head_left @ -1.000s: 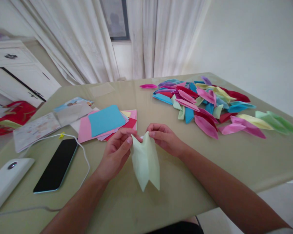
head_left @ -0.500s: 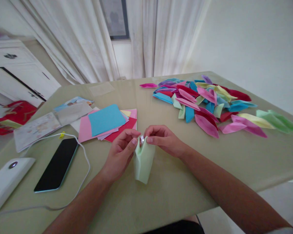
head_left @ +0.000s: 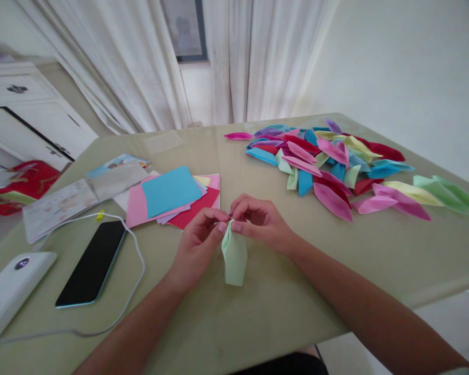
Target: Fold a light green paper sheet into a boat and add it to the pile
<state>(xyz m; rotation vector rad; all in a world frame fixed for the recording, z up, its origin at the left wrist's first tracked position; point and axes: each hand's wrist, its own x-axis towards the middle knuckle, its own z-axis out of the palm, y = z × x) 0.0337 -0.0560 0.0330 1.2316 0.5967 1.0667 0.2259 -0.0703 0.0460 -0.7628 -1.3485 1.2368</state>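
A pale green folded paper [head_left: 235, 259] hangs upright between my hands at the middle of the view, its top end pinched narrow. My left hand [head_left: 198, 240] grips that top end from the left, thumb and fingers pressed together. From the right, my right hand [head_left: 260, 221] pinches the same end, its fingertips touching those of my left hand. The bottom end of the paper is flat and points toward me. Behind my left hand lies a stack of coloured sheets, with a blue sheet [head_left: 172, 191] on top.
Many folded coloured papers [head_left: 303, 151] are heaped at the back right of the table [head_left: 273, 323]. To the left are a black-screened phone [head_left: 91, 263], a white device [head_left: 13, 291], a white cable [head_left: 141, 255] and printed packets [head_left: 58, 205].
The top of the green paper, open and split before, is now pinched together. Its lower end has swung slightly to the right, and my fingertips have come closer together.
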